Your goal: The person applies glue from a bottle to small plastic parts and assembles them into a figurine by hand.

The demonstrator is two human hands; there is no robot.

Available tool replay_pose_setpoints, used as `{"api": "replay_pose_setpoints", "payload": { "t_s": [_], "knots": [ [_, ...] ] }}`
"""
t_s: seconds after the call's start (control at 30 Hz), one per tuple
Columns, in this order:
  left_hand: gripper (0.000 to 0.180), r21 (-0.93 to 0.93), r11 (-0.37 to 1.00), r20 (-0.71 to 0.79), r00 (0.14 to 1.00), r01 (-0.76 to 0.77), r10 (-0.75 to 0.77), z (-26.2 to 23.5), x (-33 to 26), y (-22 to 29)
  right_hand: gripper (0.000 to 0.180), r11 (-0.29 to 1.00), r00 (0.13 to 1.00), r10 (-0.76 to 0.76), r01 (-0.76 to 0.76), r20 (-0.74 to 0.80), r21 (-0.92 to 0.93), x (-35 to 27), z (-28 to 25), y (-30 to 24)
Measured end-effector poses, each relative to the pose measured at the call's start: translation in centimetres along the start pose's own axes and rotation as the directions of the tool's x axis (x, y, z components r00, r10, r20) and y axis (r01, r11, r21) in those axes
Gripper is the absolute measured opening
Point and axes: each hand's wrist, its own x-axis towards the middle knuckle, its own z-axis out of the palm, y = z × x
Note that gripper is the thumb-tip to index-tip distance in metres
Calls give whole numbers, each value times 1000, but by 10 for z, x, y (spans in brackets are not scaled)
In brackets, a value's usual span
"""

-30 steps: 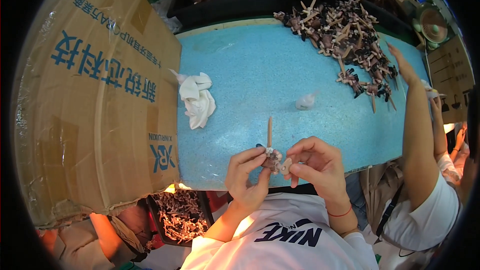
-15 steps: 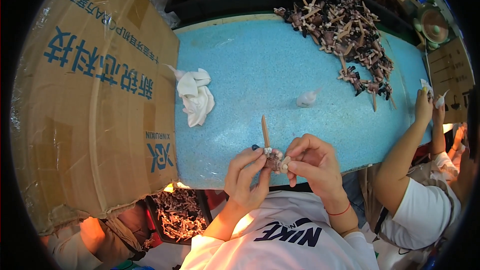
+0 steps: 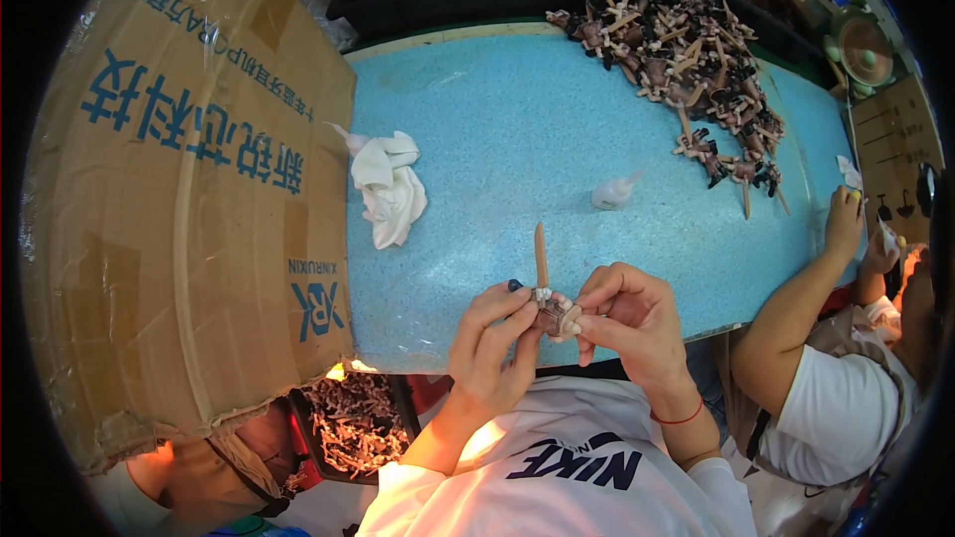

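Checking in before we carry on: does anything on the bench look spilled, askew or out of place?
Little stands out. A crumpled white cloth lies loose on the blue table, and the pile of small parts straggles toward the co-worker's hand.

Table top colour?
Light blue, finely speckled table; head view shows it.

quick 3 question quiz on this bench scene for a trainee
1. True or false: both the left hand and the right hand grip the small doll part.
2. What lies left of the hands on the blue table? A white cloth B scissors C cup
3. Fill in: the pile of doll parts lies at the table's far ____ corner.

Key: 1 true; 2 A, the white cloth; 3 right.
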Motion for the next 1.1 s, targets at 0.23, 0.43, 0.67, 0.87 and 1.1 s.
{"api": "replay_pose_setpoints", "payload": {
  "t_s": [0.23,0.43,0.67,0.87,1.1],
  "knots": [
    [34,16,1000,22,1000,9,-9,-2,4,1,8,1000,1000,3,-3,-14,4,-1,1,0],
    [35,-84,991,96,991,104,-95,-6,5,2,8,1000,1000,-6,6,-16,-12,-4,2,-2],
    [36,-234,916,202,938,325,-281,-13,15,13,6,999,999,-43,42,-33,-23,-9,2,-4],
    [34,-218,902,271,911,373,-311,-17,16,20,6,997,998,-63,63,-1,-35,-12,-2,-3],
    [39,-223,893,297,900,391,-319,-18,21,29,11,997,999,-53,52,-14,-56,-15,2,-7]
  ]
}}
